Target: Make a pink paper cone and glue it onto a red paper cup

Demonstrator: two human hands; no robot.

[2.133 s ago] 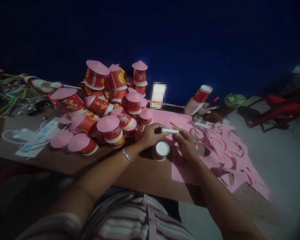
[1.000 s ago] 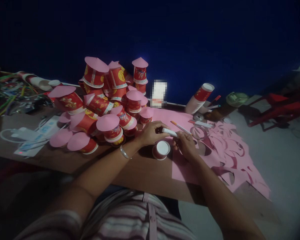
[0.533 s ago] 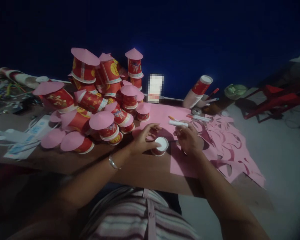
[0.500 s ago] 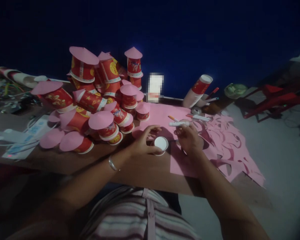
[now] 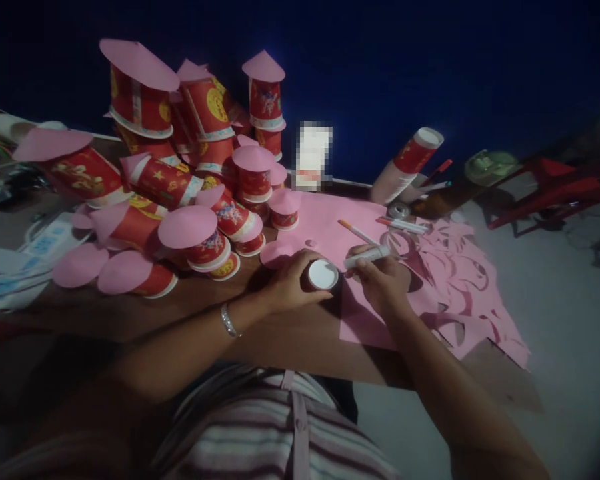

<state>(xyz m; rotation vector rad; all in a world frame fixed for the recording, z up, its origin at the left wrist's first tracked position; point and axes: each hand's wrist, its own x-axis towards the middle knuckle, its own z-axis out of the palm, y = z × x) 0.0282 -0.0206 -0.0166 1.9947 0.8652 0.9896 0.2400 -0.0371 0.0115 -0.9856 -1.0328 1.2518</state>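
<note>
My left hand point(image 5: 293, 285) is wrapped round a paper cup point(image 5: 323, 274), thumb on the near side and fingers on the far side. The cup's white round end faces up; its wall is mostly hidden by shadow and fingers. My right hand point(image 5: 387, 280) grips what looks like a white glue stick point(image 5: 367, 257), its tip pointing left, close to the cup's right edge but apart from it. Under and beyond the right hand lies pink paper point(image 5: 330, 217). Left of the cup stands a pile of red paper cups with pink cone tops point(image 5: 195, 233).
Pink paper cut-outs point(image 5: 465, 287) cover the table's right side. Pens point(image 5: 405, 225) lie beyond my right hand, near a leaning stack of cups point(image 5: 405, 167). A power strip point(image 5: 35, 260) with cables is at the left. A red stool point(image 5: 555, 187) stands at the right.
The glue stick has come down and left, nearer the cup. My left fingers have closed more round the cup. The view has shifted, so the pile looks nearer and higher.
</note>
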